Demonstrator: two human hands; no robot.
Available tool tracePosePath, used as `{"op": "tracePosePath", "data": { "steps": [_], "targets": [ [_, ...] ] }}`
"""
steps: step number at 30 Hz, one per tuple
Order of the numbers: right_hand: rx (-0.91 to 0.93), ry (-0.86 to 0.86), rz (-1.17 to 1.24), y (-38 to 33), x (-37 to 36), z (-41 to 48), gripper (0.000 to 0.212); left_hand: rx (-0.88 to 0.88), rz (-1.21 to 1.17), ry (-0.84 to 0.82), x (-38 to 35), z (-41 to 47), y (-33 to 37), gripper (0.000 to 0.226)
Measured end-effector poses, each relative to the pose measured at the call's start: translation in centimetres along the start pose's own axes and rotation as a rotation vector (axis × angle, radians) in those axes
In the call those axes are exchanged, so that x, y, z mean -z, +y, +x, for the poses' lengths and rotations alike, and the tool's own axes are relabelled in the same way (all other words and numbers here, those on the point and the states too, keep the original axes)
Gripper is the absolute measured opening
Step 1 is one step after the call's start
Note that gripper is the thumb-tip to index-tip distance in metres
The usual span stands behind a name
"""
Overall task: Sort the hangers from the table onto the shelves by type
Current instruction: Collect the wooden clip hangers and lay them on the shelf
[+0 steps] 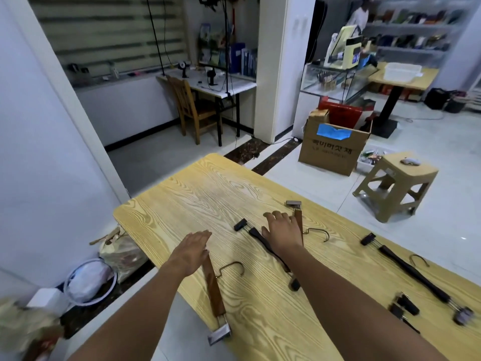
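Four clip hangers lie on the pale, grainy wooden bench (pixel 197 194). Left hand (pixel 191 250), flat and released, rests on the brown wooden hanger (pixel 214 290) at the bench's near left edge. Right hand (pixel 282 230), fingers spread, grasping nothing, covers a second brown hanger (pixel 298 220) and a black one (pixel 263 242). Another black hanger (pixel 413 276) sits toward the right edge.

— Both bare arms are stretched out forward, side by side.
— And the left hand (pixel 191 250)?
— Flat, palm down, fingers straight and pressed together, pointing ahead.
— The right hand (pixel 282 230)?
— Farther forward, palm down too, fingers slightly curled and spread, thumb out to the side. Neither one is closed.
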State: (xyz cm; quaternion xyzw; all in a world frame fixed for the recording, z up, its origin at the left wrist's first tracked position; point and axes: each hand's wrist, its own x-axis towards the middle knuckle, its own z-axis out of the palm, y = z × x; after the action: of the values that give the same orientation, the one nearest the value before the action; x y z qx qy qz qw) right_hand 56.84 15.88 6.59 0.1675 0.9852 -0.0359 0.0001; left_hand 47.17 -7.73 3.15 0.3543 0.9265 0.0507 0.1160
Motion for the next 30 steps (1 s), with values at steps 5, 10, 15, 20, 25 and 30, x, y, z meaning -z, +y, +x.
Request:
{"op": "tracePosePath", "data": {
  "steps": [5, 10, 15, 20, 25, 30],
  "targets": [
    [0.022, -0.003, 0.018, 0.8, -2.4, 1.9, 0.046, 0.009, 0.014, -0.035, -2.8, 2.4, -0.3, 0.056],
    [0.047, 0.000, 0.020, 1.5, -5.1, 3.2, 0.043, -0.055, 0.092, -0.112, -6.3, 3.8, -1.9, 0.055],
    [0.060, -0.035, 0.059, 1.7, -8.1, 3.4, 0.043, -0.112, 0.139, -0.251, -8.6, 4.4, -3.0, 0.060],
    [0.074, -0.079, 0.058, 1.8, -11.0, 2.9, 0.043, -0.210, 0.248, -0.322, -9.6, 4.9, -3.5, 0.067],
    [0.061, -0.086, 0.053, 2.4, -12.7, 2.4, 0.038, -0.282, 0.318, -0.267, -10.1, 5.7, -3.2, 0.058],
    [0.028, -0.098, 0.053, 3.7, -13.5, 1.9, 0.037, -0.410, 0.478, -0.163, -9.6, 6.0, -2.8, 0.058]
  ]
}}
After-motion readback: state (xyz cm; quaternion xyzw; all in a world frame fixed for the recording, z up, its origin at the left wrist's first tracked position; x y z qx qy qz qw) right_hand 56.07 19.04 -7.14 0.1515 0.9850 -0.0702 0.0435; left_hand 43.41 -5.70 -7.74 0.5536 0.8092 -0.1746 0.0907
